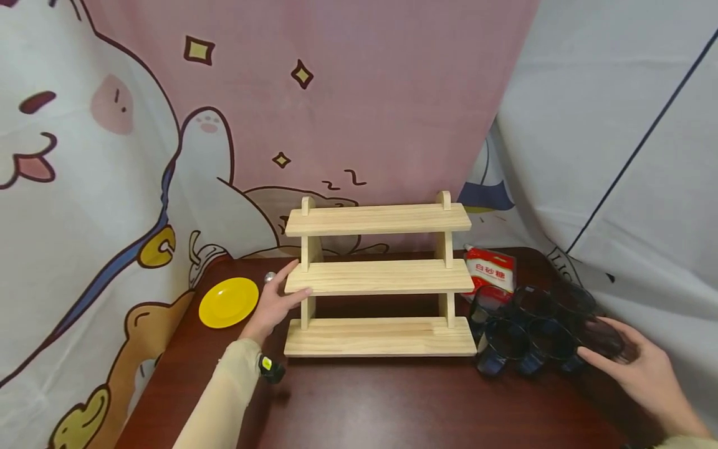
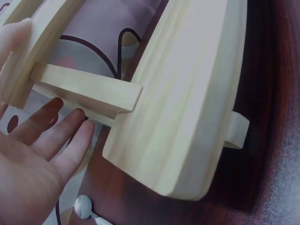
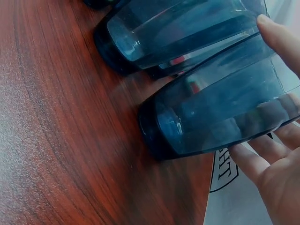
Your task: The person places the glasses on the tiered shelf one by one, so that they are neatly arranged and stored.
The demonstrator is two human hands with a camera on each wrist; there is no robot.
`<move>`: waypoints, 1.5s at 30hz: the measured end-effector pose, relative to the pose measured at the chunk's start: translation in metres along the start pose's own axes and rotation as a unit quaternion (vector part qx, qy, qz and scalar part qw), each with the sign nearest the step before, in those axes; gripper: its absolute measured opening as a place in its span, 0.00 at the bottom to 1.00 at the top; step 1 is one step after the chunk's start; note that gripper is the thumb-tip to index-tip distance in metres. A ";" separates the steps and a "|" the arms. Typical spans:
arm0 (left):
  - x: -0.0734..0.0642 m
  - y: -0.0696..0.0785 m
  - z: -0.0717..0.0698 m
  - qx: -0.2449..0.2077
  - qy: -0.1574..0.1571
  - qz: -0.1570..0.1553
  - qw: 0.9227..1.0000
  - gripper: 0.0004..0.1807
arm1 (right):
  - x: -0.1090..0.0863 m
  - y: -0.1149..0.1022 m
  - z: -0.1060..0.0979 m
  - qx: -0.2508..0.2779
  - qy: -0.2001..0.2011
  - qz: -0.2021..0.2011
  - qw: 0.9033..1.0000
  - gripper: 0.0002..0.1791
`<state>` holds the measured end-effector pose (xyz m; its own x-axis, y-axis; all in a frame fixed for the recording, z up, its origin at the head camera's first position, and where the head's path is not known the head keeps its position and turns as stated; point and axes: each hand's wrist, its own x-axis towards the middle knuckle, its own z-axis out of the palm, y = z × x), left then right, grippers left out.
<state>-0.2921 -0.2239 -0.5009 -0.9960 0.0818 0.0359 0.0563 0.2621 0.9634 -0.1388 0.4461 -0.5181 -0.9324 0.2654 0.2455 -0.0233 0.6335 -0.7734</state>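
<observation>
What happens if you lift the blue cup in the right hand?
The blue cup might slip: its sides look smooth and shiny. It could break, since its see-through walls look glassy. Its thick bottom may keep it from tipping.

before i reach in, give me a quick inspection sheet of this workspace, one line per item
surface: dark red-brown wood-grain tabletop
job's things: three-tier pale wooden shelf, upright; clustered blue-tinted tumblers at its right
clutter: yellow plate and metal spoon left of the shelf; red-and-white packet behind the tumblers
grippers: bare hands; left hand grips the shelf's left end at mid height, right hand holds the rightmost tumbler
cables: nothing seen
surroundings: pink-and-white cartoon-print fabric behind and beside the table
</observation>
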 end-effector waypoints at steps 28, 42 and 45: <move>-0.009 0.022 0.002 -0.030 -0.004 -0.035 0.999 0.47 | 0.020 -0.106 -0.057 0.010 0.159 -0.114 0.981 0.37; 0.000 -0.001 0.003 -0.029 0.004 -0.009 1.000 0.47 | 0.051 -0.201 0.004 0.090 0.013 -0.092 0.992 0.34; 0.000 -0.001 0.002 -0.027 0.008 -0.005 1.000 0.47 | 0.058 -0.220 0.023 0.069 -0.016 -0.093 0.993 0.34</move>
<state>-0.2915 -0.2223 -0.5023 -0.9975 0.0633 0.0302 0.0429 0.2096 0.9768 -0.1960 0.3056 -0.3476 -0.9182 0.1292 0.3744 -0.2426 0.5638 -0.7895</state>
